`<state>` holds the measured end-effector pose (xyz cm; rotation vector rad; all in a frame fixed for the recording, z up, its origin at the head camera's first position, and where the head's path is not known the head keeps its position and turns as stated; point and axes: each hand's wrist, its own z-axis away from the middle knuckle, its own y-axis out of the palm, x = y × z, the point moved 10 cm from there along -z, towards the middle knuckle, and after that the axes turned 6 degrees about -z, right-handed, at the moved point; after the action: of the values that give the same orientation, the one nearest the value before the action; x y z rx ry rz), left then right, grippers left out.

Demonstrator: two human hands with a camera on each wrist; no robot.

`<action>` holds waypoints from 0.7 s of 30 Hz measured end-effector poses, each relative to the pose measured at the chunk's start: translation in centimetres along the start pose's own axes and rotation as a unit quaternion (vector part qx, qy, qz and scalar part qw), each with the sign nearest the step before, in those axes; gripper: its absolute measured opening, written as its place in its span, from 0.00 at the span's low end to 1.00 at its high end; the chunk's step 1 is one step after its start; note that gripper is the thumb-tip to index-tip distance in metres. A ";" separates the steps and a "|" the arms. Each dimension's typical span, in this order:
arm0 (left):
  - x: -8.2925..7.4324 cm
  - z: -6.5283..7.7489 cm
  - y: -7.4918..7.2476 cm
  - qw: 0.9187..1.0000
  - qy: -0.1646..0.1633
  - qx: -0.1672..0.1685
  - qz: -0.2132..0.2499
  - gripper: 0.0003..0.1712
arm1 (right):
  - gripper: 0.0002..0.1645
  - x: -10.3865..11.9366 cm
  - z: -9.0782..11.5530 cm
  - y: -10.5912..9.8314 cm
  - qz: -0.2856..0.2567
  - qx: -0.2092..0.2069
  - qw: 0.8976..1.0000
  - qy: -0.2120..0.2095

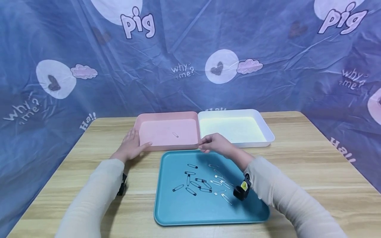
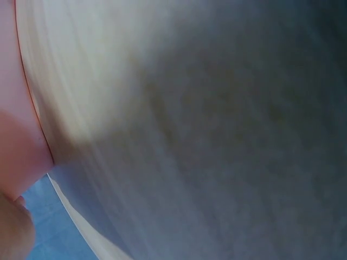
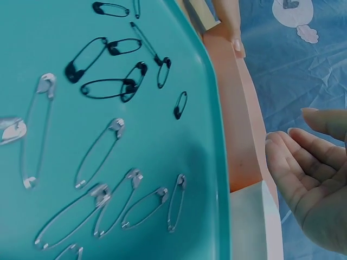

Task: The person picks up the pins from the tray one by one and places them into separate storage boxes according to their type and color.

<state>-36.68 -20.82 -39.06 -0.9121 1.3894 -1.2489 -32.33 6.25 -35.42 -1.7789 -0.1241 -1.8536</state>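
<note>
9 blk pins, 2 ctnrs, 1 tray

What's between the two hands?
The pink box, with one safety pin on its floor, lies between the left hand and the right hand. The head view shows it.
</note>
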 end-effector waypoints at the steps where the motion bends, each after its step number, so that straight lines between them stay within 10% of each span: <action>1: 0.0 0.0 0.0 1.000 -0.001 -0.001 0.000 0.56 | 0.16 -0.2 0.1 0.0 0.002 0.001 1.000 0.002; 21: 0.0 -0.1 0.0 1.000 0.001 -0.007 0.003 0.56 | 0.13 -2.9 1.7 -0.6 0.019 0.018 0.999 0.034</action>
<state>-36.78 -20.84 -39.06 -0.9166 1.4039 -1.2378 -31.20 8.44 -37.73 -1.6812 -0.0964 -1.8699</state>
